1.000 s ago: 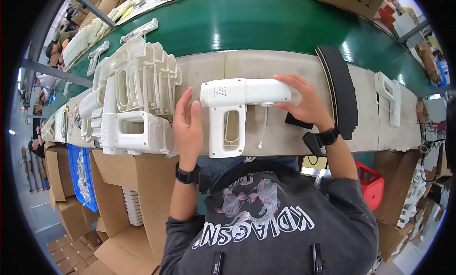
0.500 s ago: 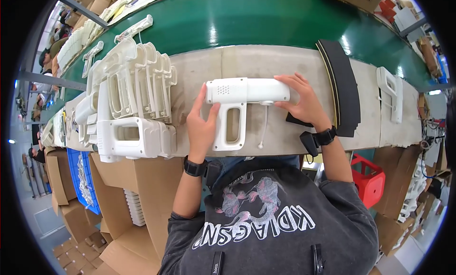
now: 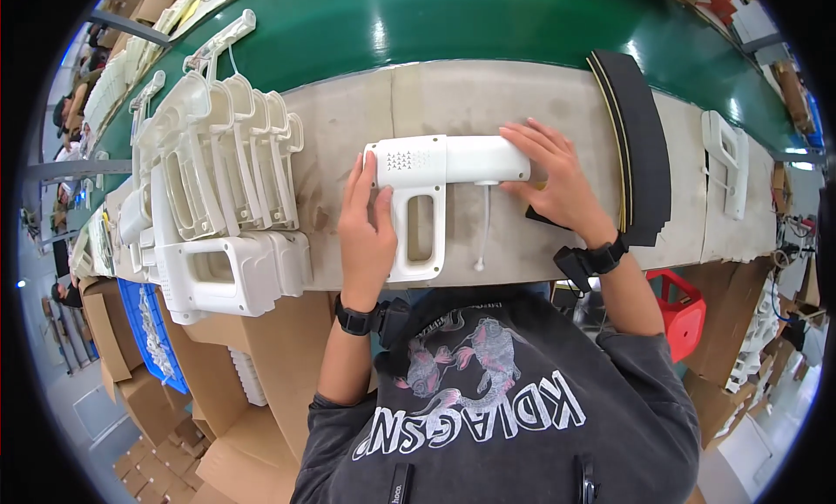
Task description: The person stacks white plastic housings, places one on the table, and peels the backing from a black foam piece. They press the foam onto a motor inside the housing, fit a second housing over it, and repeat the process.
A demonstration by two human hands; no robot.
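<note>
Bright overhead light, belt glare, fisheye-bent edges

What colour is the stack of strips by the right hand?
Black strips, seen in the head view.

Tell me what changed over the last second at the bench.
Very little. The left hand slid a bit lower along the grip of the white plastic gun-shaped housing, and the right hand stayed pressed on its barrel end. The housing kept lying flat on the grey bench. The row of white housings on the left and the stack of black foam strips did not move.
</note>
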